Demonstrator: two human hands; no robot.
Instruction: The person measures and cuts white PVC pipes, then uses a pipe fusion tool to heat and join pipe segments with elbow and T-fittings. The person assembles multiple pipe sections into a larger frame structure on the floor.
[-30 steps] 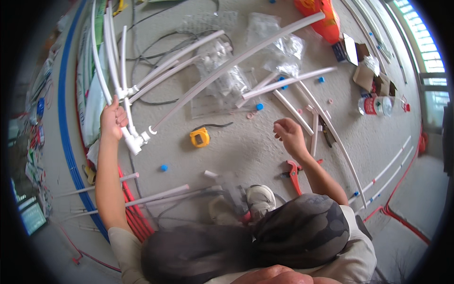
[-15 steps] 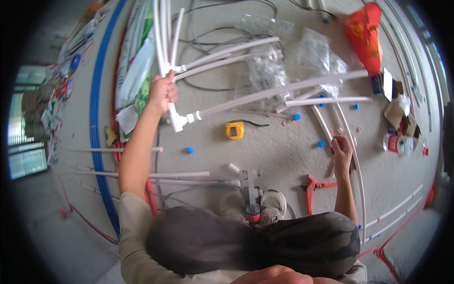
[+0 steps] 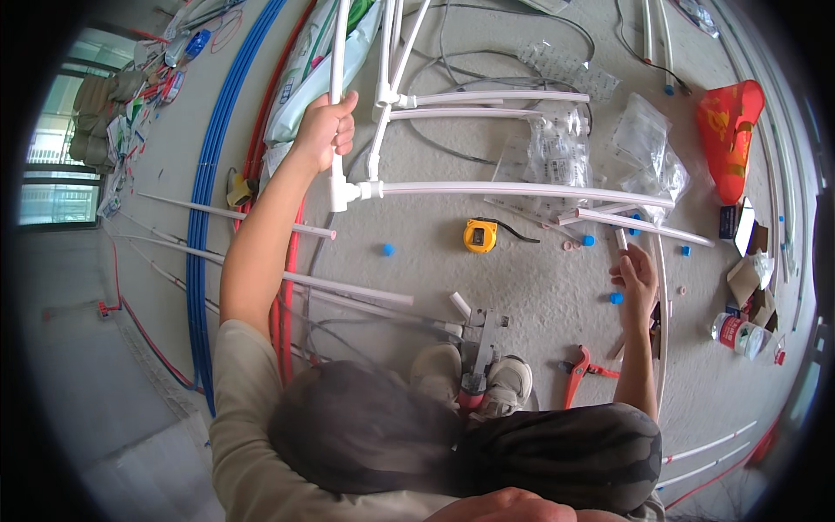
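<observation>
A white plastic pipe frame with tee fittings stands at the upper left, and my left hand (image 3: 327,130) is closed round its upright pipe (image 3: 337,56). Just below that fist a white tee fitting (image 3: 341,197) ends the upright. From it a long white pipe (image 3: 522,189) reaches right across the floor. At the right my right hand (image 3: 637,274) has its fingers curled round a white pipe (image 3: 621,237), whose end sticks out above the fingers; the hand hides much of it. Red pipe cutters (image 3: 577,376) lie below left of this hand, and a blue cap (image 3: 616,298) is beside it.
A yellow tape measure (image 3: 479,235) lies mid-floor. A grey tool with a red base (image 3: 477,352) stands between my shoes. Clear plastic bags (image 3: 557,161), a red bag (image 3: 729,139) and a plastic bottle (image 3: 739,337) lie right. Blue pipes (image 3: 209,174) run along the left.
The view has swung, shifting most floor things. The long pipe now lies more level and the frame's upright is straighter. My right hand's fingers look looser on its pipe; my left hand keeps its hold.
</observation>
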